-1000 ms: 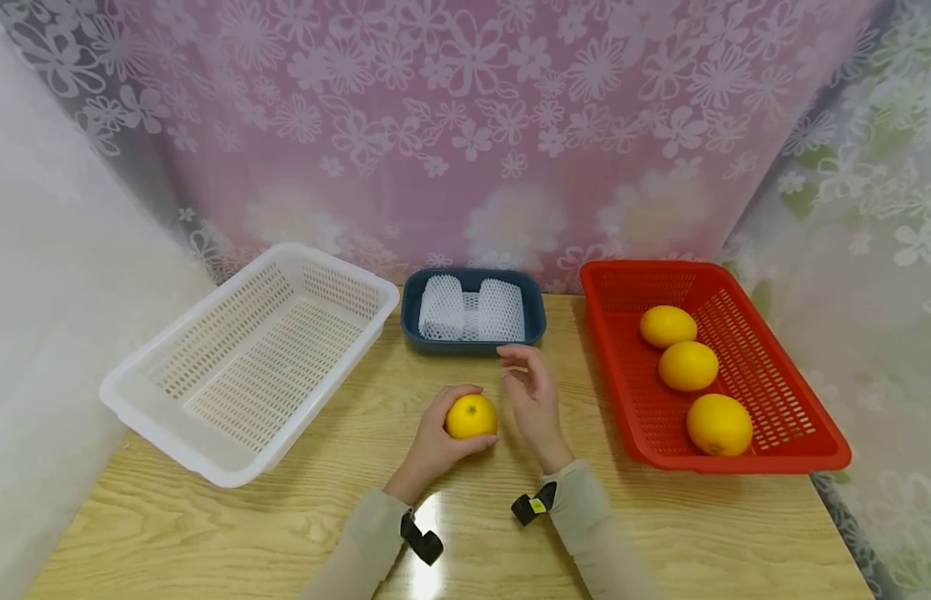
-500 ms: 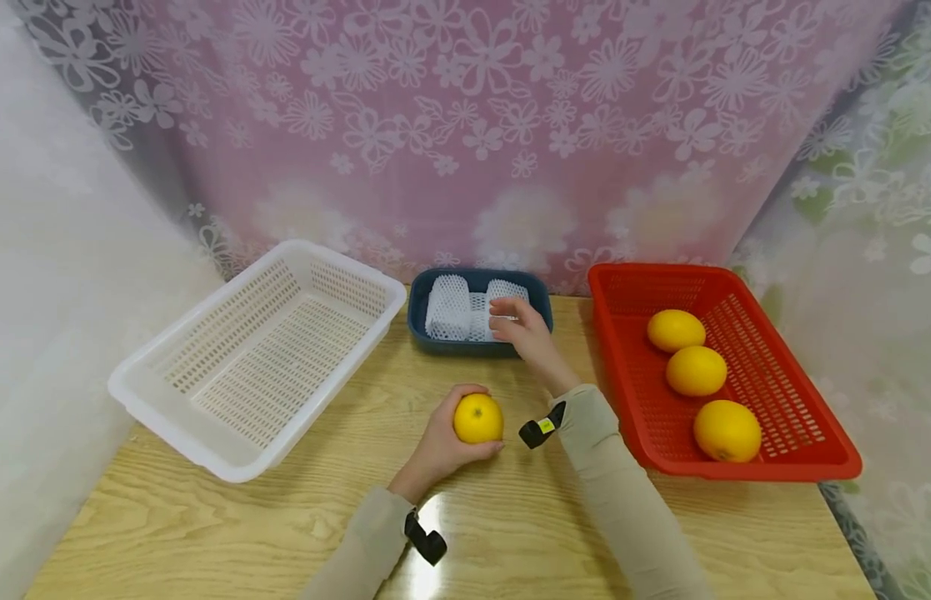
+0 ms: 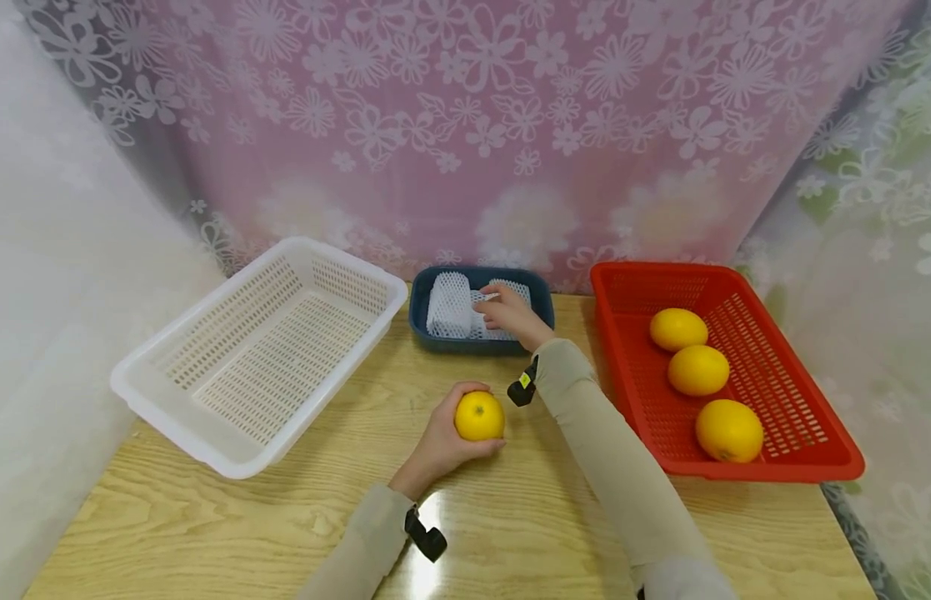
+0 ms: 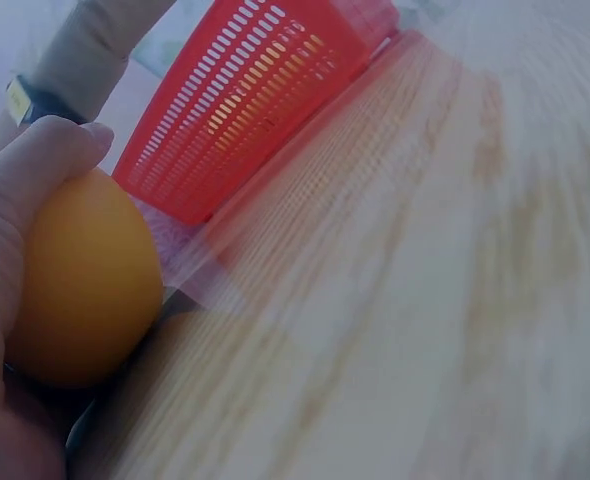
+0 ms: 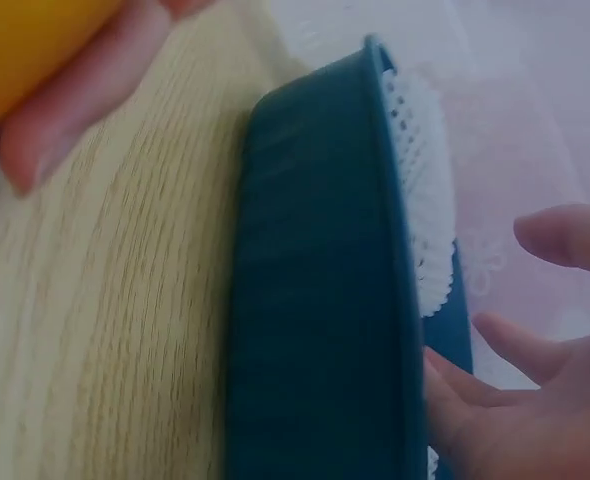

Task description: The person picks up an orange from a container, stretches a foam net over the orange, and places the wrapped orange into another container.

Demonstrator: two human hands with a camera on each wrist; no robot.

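In the head view my left hand grips a yellow-orange orange just over the table, thumb and fingers curled round its sides. The left wrist view has the same orange close against the palm and thumb. Farther back, my right hand reaches over a dark blue bin that holds several white foam net sleeves. Seen from the right wrist, the fingers of that hand are spread and loosely bent, lowered past the bin's rim with no sleeve between them.
A white slotted basket stands at the left. On the right, a red basket contains 3 more oranges. The wooden table runs back to a pink floral curtain.
My right hand has moved from beside the orange forward into the blue bin, its fingers drifting left over the sleeves. The left hand still holds the orange in nearly the same place.
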